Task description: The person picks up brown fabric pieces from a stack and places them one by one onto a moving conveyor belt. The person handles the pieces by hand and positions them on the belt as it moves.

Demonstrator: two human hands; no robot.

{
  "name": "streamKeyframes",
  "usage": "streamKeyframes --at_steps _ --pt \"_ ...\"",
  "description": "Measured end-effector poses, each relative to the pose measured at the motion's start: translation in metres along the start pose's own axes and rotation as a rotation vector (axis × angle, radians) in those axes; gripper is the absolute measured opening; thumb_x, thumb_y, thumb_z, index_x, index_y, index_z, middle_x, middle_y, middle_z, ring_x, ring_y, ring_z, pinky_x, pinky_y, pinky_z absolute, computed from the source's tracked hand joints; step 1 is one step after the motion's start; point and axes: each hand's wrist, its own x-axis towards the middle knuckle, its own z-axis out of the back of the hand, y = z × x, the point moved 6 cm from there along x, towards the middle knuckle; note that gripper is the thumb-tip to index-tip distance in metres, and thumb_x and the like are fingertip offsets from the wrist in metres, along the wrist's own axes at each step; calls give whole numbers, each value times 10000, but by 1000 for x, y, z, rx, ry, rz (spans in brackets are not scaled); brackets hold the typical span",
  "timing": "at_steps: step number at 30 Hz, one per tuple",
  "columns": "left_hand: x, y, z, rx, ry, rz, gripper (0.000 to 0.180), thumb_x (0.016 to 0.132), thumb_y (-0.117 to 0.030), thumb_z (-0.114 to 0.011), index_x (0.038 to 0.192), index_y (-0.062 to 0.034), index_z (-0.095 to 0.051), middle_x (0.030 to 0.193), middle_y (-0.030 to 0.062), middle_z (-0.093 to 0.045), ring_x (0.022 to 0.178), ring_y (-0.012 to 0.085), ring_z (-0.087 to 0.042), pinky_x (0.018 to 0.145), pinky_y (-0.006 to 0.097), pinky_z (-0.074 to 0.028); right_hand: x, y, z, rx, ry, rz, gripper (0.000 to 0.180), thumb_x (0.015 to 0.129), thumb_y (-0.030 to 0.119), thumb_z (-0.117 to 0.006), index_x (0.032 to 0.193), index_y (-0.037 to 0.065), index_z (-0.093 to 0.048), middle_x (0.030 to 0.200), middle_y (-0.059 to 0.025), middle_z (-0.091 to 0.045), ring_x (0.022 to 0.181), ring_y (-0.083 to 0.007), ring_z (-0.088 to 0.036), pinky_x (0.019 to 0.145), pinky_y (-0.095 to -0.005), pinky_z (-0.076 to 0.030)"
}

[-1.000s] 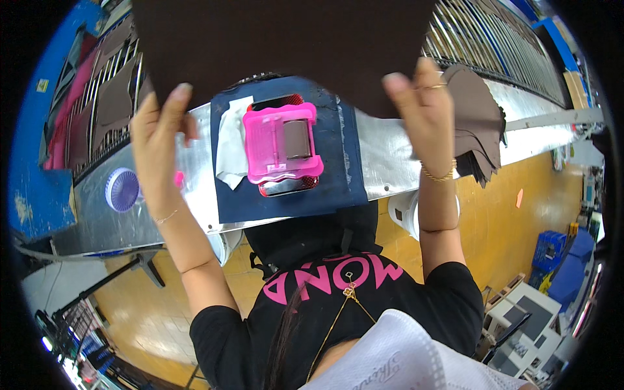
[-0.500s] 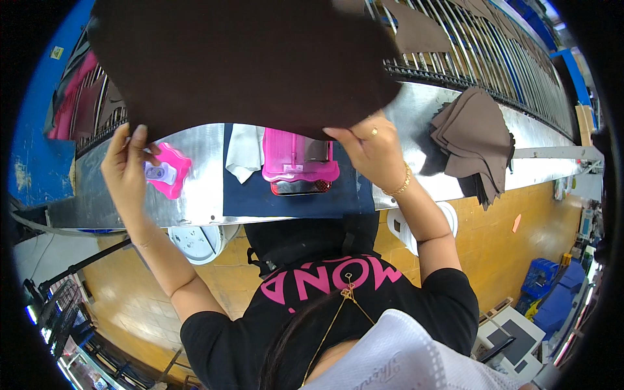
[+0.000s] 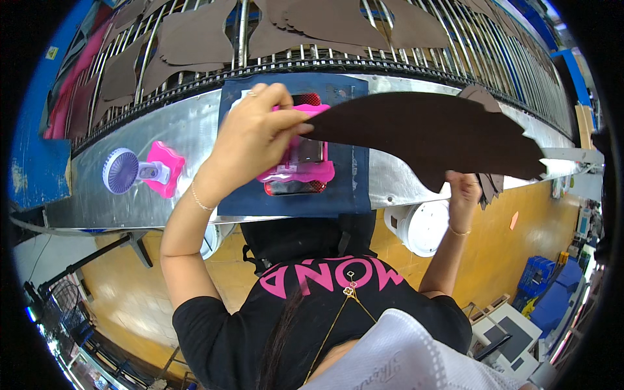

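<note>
A dark brown piece of leather-like sheet [image 3: 403, 130] is held in the air, stretched across to the right over the metal table. My left hand [image 3: 257, 133], above the table's middle, pinches its pointed left corner. On the lower edge further right, my right hand [image 3: 465, 188] is closed with its thumb up against the sheet. Behind the sheet lies a stack of similar brown pieces [image 3: 480, 95], mostly hidden now. Below my left hand a pink plastic holder [image 3: 299, 174] stands on a dark blue mat [image 3: 250, 201], partly covered by that hand.
A rack of metal rods [image 3: 242, 39] runs along the far side, with several brown pieces [image 3: 195, 36] lying on it. A small purple fan [image 3: 121, 171] with a pink base [image 3: 170, 185] is on the table's left. A white bucket [image 3: 422, 227] stands below the front edge.
The brown sheet has swung down and to the right, from before the rack to over the stack. My left hand has moved right to the middle; my right hand has moved right and nearer.
</note>
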Motion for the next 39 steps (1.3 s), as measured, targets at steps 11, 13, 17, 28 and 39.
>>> streamKeyframes --at_steps 11,13,17,28,39 --pt "35 -23 22 -66 -152 88 386 767 -158 -722 1128 -72 -617 1006 119 -548 922 285 -538 814 342 -430 142 -8 113 41 -188 -214 373 939 110 -549 1261 -71 -503 1119 -138 -627 1000 -158 -585 910 -271 -436" --pt "22 -13 34 -51 -170 220 415 778 -150 -716 1170 -79 -601 1022 107 -557 907 247 -540 807 324 -423 193 -38 118 83 -24 -165 422 931 116 -562 1301 -65 -470 1162 -160 -604 1030 -158 -576 904 -263 -438" --pt "-16 15 51 -37 -218 422 455 797 -117 -691 1234 -91 -565 1042 69 -559 868 157 -509 763 280 -398 261 -92 108 7 -20 -303 444 911 127 -594 1304 -47 -481 1218 -140 -579 1020 -148 -576 879 -242 -442" --pt "-134 53 82 -158 -473 810 434 893 -154 -633 1295 -58 -498 1029 25 -548 758 72 -446 692 212 -357 386 -231 44 -315 205 -317 398 875 103 -617 1257 5 -559 1136 -99 -646 995 -170 -606 886 -292 -450" --pt "-121 58 60 -240 -474 748 420 886 -135 -644 1278 -63 -512 1025 20 -550 812 69 -444 736 206 -378 354 -167 41 -977 -6 -142 402 877 131 -457 1217 287 -607 1230 -33 -616 1121 -244 -582 921 -599 -298"
